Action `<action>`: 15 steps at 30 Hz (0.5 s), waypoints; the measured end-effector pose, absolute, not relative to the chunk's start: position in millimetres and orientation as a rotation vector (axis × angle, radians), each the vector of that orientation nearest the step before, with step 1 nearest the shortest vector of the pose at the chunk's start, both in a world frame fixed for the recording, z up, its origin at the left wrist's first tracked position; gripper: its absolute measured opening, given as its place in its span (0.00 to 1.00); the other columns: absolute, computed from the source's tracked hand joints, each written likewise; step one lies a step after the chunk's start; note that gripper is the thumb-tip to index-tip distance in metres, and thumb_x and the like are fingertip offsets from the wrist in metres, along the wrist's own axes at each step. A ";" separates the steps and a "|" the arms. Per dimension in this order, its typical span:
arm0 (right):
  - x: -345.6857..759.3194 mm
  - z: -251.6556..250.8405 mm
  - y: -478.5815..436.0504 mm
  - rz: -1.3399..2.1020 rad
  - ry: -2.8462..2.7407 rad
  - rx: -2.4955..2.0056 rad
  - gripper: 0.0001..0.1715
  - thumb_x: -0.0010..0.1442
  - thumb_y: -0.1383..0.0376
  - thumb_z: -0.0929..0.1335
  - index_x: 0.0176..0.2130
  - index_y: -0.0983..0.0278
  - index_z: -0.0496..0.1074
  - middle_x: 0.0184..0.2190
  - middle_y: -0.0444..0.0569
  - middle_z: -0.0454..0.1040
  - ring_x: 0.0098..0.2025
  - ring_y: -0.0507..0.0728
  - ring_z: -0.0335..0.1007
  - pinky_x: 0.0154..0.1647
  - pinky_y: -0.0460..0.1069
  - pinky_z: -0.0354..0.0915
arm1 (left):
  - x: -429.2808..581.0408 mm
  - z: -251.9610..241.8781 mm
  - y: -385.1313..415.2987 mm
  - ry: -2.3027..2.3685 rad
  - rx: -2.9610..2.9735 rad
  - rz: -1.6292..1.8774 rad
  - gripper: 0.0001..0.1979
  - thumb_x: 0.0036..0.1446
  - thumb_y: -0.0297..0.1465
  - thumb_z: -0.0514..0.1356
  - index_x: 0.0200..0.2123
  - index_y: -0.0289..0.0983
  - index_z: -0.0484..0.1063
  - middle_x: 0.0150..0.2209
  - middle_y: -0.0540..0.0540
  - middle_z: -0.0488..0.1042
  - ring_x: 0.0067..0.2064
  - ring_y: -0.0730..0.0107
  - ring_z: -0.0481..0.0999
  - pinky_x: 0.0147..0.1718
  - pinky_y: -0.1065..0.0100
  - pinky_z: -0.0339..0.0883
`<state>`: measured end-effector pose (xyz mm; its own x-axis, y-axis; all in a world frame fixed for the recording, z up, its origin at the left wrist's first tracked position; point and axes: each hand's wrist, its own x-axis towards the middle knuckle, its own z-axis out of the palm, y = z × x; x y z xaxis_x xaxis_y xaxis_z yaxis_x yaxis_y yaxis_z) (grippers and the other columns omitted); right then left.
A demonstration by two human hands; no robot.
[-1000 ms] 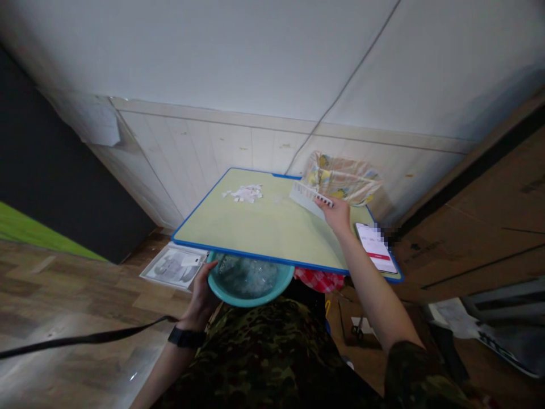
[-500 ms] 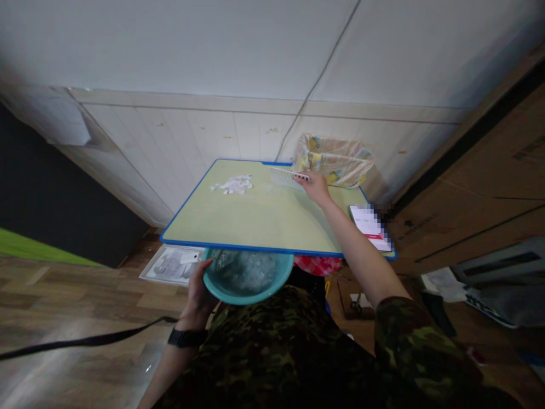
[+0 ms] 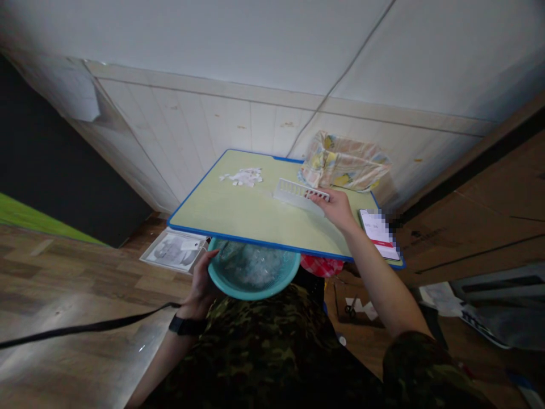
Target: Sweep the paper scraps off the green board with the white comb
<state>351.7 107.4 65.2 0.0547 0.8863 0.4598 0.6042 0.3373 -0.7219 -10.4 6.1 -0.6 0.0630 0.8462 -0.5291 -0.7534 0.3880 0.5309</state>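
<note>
My left hand (image 3: 204, 281) is wrapped round the left rim of a teal plastic basin (image 3: 238, 292) below the table's front edge. Clear, crinkled pieces (image 3: 258, 267) that look like plastic scraps lie inside the basin. Over the table, my right hand (image 3: 337, 209) grips the right end of a white slotted plastic strip (image 3: 293, 193), its long side low against the tabletop. Some faint clear bits seem to lie by the strip's left end. Further left is a small pile of white paper scraps (image 3: 247, 176).
The pale yellow table (image 3: 238, 213) has a blue edge. A fabric-lined basket (image 3: 344, 165) stands at its back right, a phone (image 3: 378, 233) at its right edge. A white box (image 3: 172, 250) sits low at left; cardboard boxes (image 3: 472, 221) rise at right.
My right hand has drawn the white slotted strip back from the table's rear, towards me. The left hand keeps hold of the basin. The whole view has tilted slightly.
</note>
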 end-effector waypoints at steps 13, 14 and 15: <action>322.9 65.4 70.4 0.359 -1.573 -1.379 0.20 0.59 0.53 0.71 0.43 0.63 0.83 0.38 0.49 0.84 0.35 0.60 0.78 0.36 0.51 0.69 | -10.9 0.1 3.0 0.842 0.119 1.186 0.07 0.53 0.26 0.62 0.34 0.33 0.81 0.27 0.39 0.85 0.37 0.46 0.86 0.41 0.53 0.80; 318.8 64.3 72.2 0.380 -1.584 -1.352 0.19 0.59 0.53 0.71 0.42 0.63 0.83 0.39 0.49 0.84 0.36 0.60 0.79 0.37 0.51 0.69 | -10.8 0.4 2.7 0.844 0.125 1.186 0.07 0.54 0.26 0.62 0.34 0.33 0.81 0.27 0.39 0.85 0.37 0.46 0.86 0.41 0.53 0.80; 315.8 63.9 73.8 0.389 -1.589 -1.331 0.19 0.59 0.53 0.71 0.42 0.62 0.83 0.39 0.48 0.84 0.36 0.60 0.79 0.38 0.51 0.70 | -10.7 0.8 2.3 0.844 0.133 1.185 0.08 0.54 0.26 0.61 0.34 0.32 0.81 0.28 0.38 0.85 0.37 0.47 0.86 0.41 0.53 0.80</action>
<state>315.8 73.8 63.9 0.0901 0.8777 0.4707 0.5609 0.3458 -0.7522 -10.7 2.3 0.8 0.1173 0.8529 -0.5087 -0.7595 0.4071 0.5074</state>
